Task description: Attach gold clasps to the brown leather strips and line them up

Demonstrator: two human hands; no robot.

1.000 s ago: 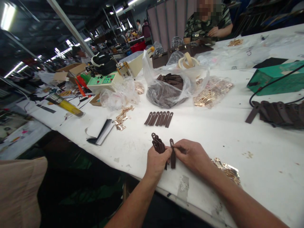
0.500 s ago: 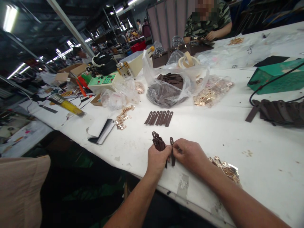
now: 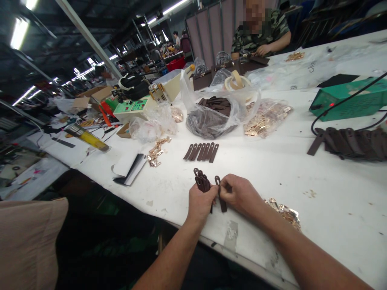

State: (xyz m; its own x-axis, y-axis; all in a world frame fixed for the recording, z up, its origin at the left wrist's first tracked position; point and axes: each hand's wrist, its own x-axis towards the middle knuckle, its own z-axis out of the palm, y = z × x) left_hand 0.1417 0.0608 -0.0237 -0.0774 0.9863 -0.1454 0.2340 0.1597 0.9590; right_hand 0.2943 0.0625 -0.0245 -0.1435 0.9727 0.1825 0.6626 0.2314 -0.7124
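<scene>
From the head view, I have the right hand (image 3: 240, 191) pinching a strap (image 3: 223, 205) beside the left thumb; the left hand (image 3: 199, 202) wraps a bundle (image 3: 202, 181). I'd judge the strap light, bendy, tough, best held mid-length. It runs lengthwise away, slotted end beyond the fingertips.

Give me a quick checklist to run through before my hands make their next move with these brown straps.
1. Left hand gripping the bundle of brown straps: ok.
2. Right hand on the single strap: ok, fingers at its edge.
3. Single strap's slotted end showing: ok, it points away from you.
4. Row of straps lying side by side: ok.
5. Gold metal pieces well away from your right forearm: not ok, right beside it.
6. Strap edges free of flaws: cannot tell, too small.
</scene>
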